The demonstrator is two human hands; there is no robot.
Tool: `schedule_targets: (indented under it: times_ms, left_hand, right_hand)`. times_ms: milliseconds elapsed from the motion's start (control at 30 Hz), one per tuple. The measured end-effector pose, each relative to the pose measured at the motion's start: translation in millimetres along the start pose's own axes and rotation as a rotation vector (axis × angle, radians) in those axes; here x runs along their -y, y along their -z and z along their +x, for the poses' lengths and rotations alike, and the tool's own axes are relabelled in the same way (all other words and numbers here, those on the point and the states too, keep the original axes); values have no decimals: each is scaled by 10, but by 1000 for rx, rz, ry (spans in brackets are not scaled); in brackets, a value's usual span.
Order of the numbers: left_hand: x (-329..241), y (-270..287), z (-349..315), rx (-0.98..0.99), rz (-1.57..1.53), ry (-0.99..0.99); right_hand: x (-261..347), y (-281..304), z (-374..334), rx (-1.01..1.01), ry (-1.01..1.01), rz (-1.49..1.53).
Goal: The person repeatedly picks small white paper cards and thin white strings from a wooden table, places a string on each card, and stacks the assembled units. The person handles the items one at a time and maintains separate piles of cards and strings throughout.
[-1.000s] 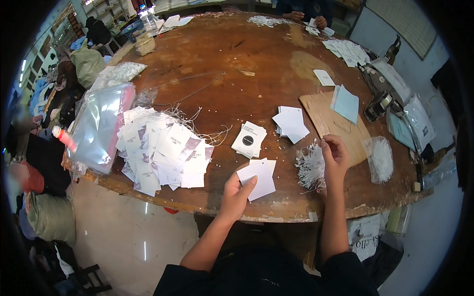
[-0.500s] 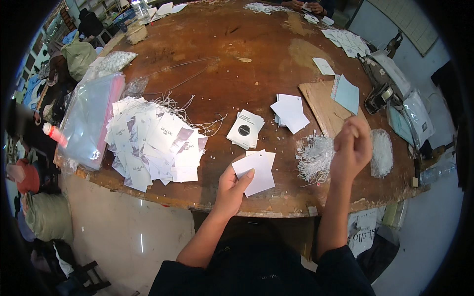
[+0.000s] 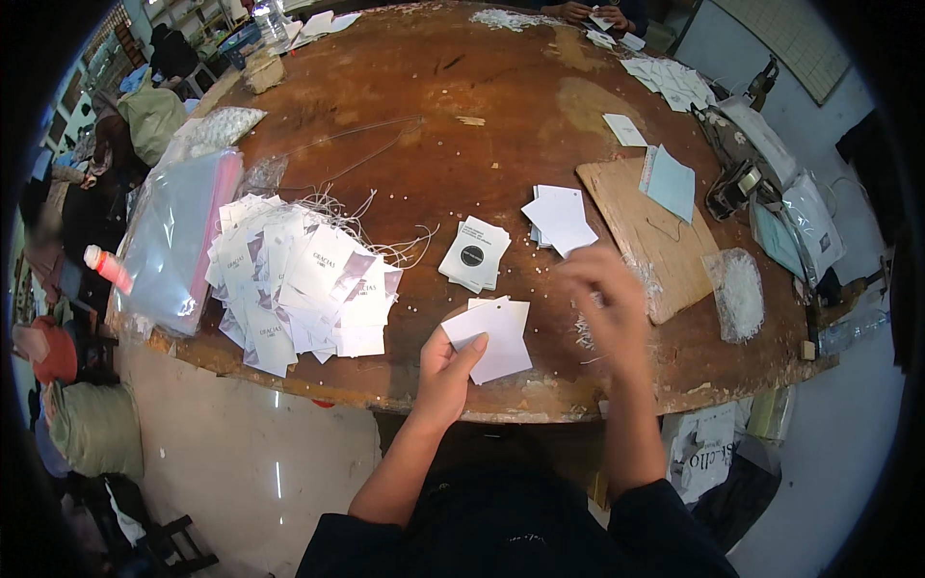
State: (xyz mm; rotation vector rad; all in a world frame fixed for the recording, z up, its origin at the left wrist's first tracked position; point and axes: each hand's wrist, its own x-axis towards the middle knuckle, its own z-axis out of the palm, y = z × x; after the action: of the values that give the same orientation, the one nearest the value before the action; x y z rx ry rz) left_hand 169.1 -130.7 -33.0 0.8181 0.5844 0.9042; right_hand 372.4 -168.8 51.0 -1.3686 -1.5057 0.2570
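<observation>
Near the front edge of the table, my left hand (image 3: 443, 376) pinches two or so white hang tags (image 3: 493, 349), thumb on top; a small hole shows at the upper edge. My right hand (image 3: 609, 301) is smeared by motion above a bundle of white tag strings (image 3: 583, 332), which it mostly covers. Whether its fingers hold anything does not show. Just beyond the held tags lies a small stack of printed tags (image 3: 470, 256) with a black round mark. Plain white tags (image 3: 561, 220) are stacked to its right.
At left is a heap of strung tags (image 3: 279, 289) beside clear plastic bags (image 3: 178, 246) and a red-capped bottle (image 3: 106, 267). A wooden board (image 3: 665, 255) and a bagged string bundle (image 3: 740, 294) lie at right. Across the table, another person's hands (image 3: 588, 13) handle cards.
My right hand has moved left, from above the right side of the string bundle toward the plain tags. The left hand keeps its hold on the white tags, almost unmoved.
</observation>
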Motion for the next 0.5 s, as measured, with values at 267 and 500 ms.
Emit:
schedule_targets:
  times_ms: [267, 500]
  left_hand:
    - [-39, 92, -49, 249, -98, 91]
    - [-15, 76, -6, 319, -42, 194]
  right_hand:
    - [-232, -364, -230, 182, -246, 443]
    - [-246, -362, -262, 179, -247, 579]
